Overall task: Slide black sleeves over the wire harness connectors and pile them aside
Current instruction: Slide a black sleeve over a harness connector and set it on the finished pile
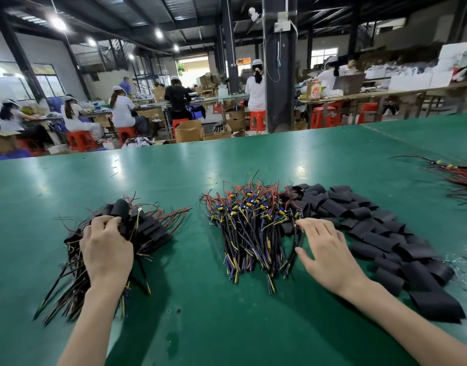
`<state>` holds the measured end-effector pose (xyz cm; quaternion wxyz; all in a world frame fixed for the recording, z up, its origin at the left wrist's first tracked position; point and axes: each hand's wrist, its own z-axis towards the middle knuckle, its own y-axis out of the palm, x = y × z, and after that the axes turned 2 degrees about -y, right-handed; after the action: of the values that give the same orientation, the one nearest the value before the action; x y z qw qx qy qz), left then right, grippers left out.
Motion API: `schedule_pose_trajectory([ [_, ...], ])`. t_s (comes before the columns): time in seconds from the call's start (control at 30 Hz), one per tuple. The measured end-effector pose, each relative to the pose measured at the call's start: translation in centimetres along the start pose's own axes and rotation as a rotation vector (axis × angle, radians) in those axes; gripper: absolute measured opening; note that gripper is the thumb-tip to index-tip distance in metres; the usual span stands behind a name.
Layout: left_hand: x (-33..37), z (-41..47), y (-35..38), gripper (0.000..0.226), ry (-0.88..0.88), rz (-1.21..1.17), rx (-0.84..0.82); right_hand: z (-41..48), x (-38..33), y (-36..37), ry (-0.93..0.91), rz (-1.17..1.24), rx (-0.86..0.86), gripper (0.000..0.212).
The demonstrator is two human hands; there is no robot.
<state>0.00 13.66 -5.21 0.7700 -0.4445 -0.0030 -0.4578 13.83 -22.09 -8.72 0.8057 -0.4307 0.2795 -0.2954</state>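
Gripped with left hand (105, 249), fingers curled, finished pile (148, 229) of black-sleeved harnesses left of bare harness heap (250, 228): red, black, yellow, blue wires. Touched heap's right edge with right hand (324, 249), fingers spread, holding nothing. Saw flat black sleeves (372, 228) right of heap.

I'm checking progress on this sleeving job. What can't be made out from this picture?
Head view only:
- Whether the left hand grips a piece of the sleeved pile: its own back hides the fingertips.
- Whether the right hand touches the bare harnesses: the contact is too small to tell.
- Red wire bundle: cut off by the right edge.
- Count of black sleeves: they overlap.
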Motion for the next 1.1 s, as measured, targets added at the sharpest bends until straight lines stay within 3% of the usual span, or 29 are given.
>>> schedule_pose_trajectory([
  [0.23, 2.0, -1.1, -0.7, 0.035, -0.058, -0.028, 0.093, 0.3, 1.5, 0.3, 0.334, -0.305, -0.140, 0.056],
  [0.4, 5.2, -2.6, -1.5, 0.036, 0.042, -0.099, 0.213, 0.8, 3.4, 0.5, 0.369, -0.296, -0.225, 0.053],
  [0.47, 7.2, -3.2, -0.8, 0.032, 0.122, -0.218, 0.111, 0.8, 3.8, 0.6, 0.359, -0.314, -0.230, 0.050],
  [0.53, 9.7, -3.9, 0.5, 0.024, 0.193, -0.366, -0.110, 0.9, 4.1, 0.7, 0.345, -0.362, -0.227, 0.047],
  [0.6, 12.0, -4.3, 2.3, 0.018, 0.182, -0.432, -0.343, 1.2, 4.2, 0.9, 0.341, -0.384, -0.215, 0.042],
  [0.67, 13.5, -4.1, 4.5, 0.018, 0.138, -0.414, -0.461, 1.3, 4.3, 1.0, 0.340, -0.395, -0.184, 0.040],
  [0.77, 15.0, -3.3, 6.9, 0.024, 0.084, -0.355, -0.491, 1.6, 4.8, 1.1, 0.299, -0.366, -0.130, 0.042],
  [0.93, 16.7, -2.9, 8.7, 0.036, 0.100, -0.128, -0.479, 2.2, 5.5, 2.1, 0.209, -0.282, -0.212, 0.047],
  [1.1, 17.3, -2.0, 8.6, 0.044, -0.074, -0.375, -0.542, 2.3, 5.2, 2.1, 0.146, -0.297, -0.131, 0.037],
])
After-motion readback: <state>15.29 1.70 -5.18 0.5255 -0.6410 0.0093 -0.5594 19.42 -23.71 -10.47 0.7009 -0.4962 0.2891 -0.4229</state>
